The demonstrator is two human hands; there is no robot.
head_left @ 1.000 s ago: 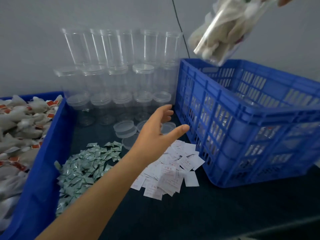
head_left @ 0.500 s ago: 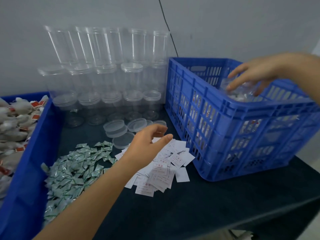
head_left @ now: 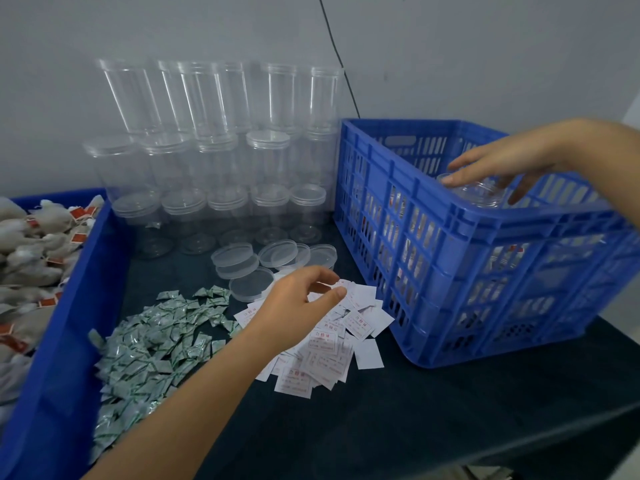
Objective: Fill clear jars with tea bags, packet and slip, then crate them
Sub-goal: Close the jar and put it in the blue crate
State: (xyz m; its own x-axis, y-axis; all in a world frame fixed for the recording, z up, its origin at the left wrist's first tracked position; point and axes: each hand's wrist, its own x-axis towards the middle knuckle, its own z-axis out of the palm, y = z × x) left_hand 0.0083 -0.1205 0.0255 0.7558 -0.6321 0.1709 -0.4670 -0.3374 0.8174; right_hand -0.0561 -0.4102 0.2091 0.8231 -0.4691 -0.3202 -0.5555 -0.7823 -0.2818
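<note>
Overhead, dark table [head_left: 433, 410], grey wall [head_left: 485, 57], blue crate [head_left: 467, 237]

Right hand [head_left: 498, 168] grips jar [head_left: 474, 194] in crate [head_left: 450, 230] — left hand [head_left: 298, 299] over slips [head_left: 332, 348].
</note>
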